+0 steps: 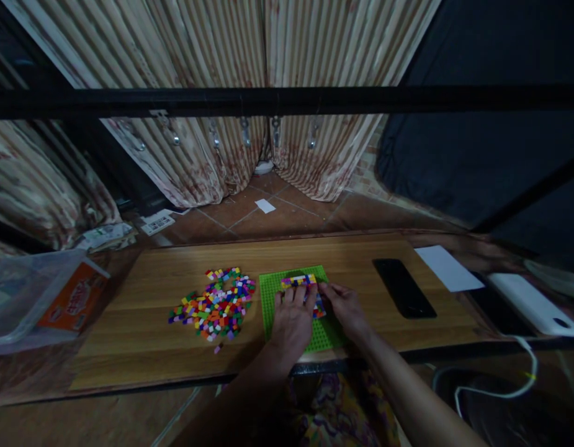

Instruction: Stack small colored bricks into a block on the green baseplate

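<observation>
Bricks (298, 280) sit in a short row on the green plate (273, 297), on the table (142, 335). They look tiny, hard and light; pinch one by its sides. Left hand (292, 320) lies flat, holding the plate down. Right hand (345, 305) pinches a brick.

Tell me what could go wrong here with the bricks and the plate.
1. The green plate hangs a little over the table front edge; pressing with the hands, left and right, might tip it.
2. The loose bricks lie in a wide pile; a sweep of the left arm could push some to the floor.
3. The dim light may cause wrong colour picks.
</observation>
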{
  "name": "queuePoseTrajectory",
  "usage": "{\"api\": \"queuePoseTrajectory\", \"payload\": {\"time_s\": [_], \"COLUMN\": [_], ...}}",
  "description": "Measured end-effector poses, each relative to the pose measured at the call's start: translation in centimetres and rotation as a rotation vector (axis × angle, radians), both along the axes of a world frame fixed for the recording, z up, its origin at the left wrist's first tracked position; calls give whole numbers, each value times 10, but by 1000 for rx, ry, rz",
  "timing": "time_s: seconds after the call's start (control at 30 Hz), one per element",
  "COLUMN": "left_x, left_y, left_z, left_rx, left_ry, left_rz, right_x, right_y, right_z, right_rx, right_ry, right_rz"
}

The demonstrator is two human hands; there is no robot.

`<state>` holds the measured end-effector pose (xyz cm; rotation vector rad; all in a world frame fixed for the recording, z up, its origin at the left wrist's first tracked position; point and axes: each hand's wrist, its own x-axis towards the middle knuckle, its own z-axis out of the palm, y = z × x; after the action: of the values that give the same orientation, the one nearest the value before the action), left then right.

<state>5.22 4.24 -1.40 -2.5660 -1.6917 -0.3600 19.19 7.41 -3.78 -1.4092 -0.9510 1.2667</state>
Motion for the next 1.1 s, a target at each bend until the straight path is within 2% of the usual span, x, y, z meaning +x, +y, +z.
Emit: {"api": "queuePoseTrajectory", "payload": {"time_s": [0.2, 0.4, 0.5, 0.6, 0.73, 0.83, 0.93, 1.0, 1.1], "left_x": [1, 4, 5, 4, 2, -6, -27, -46, -80], "left_y": [-4, -3, -3, -5, -7, -14, -31, -48, -73], "left_z": [2, 5, 7, 7, 8, 10, 12, 10, 3], "left_rx": [-56, -100, -134, -98, -41, -38, -56, -67, -69], "left_ry": [-3, -49, -55, -44, -74, -137, -186, -227, -331], "left_rz": [13, 36, 49, 37, 8, 1, 1, 13, 105], "right_x": [4, 6, 10, 12, 3, -18, -51, -76, -113], "right_y": [2, 0, -5, -10, -16, -19, -19, -16, -5], "right_z": [-10, -8, -3, 6, 27, 47, 61, 62, 54], "right_rx": [12, 26, 50, 91, 246, 400, 485, 559, 595], "right_ry": [-130, -193, -225, -288, -426, -503, -600, -680, -855], "right_rz": [-24, 31, 32, -51, -116, -25, 178, 342, 568]}}
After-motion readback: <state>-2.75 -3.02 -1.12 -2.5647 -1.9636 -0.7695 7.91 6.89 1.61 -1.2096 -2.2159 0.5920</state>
